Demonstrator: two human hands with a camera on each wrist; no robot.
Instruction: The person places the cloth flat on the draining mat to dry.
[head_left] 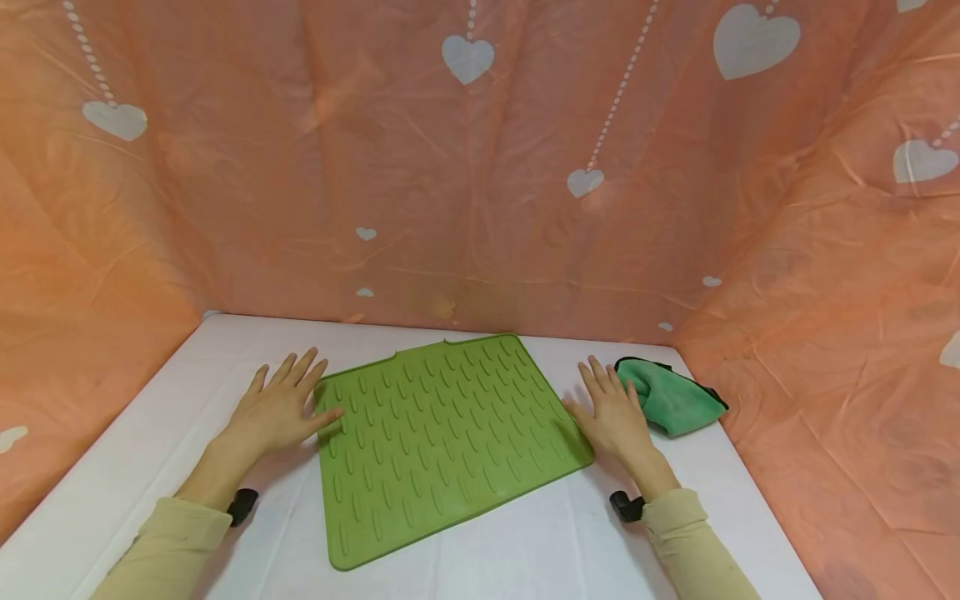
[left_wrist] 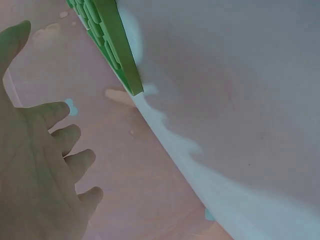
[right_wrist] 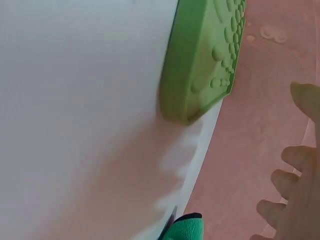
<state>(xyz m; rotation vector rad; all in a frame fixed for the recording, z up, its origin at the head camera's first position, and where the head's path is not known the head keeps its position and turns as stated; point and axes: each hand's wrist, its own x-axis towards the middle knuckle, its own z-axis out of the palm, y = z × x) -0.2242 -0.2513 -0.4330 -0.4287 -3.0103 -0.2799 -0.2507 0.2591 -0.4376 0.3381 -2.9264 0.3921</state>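
A green rectangular mat [head_left: 442, 442] with raised oval ridges lies slightly askew on the white table, with a notch in its far edge. My left hand [head_left: 279, 410] hovers beside the mat's left edge, fingers spread and thumb over the edge. In the left wrist view this hand [left_wrist: 40, 165] is apart from the mat [left_wrist: 115, 45]. At the opposite side my right hand [head_left: 615, 417] is held with straight fingers, its thumb near the right edge. The right wrist view shows that hand [right_wrist: 295, 185] raised off the surface, holding nothing, with the mat [right_wrist: 182, 65] beyond.
A crumpled green cloth [head_left: 671, 398] with black trim lies right of my right hand, close to the table's right edge. Orange fabric [head_left: 450, 167] printed with pale hearts hangs behind the white table [head_left: 525, 550] and along both sides.
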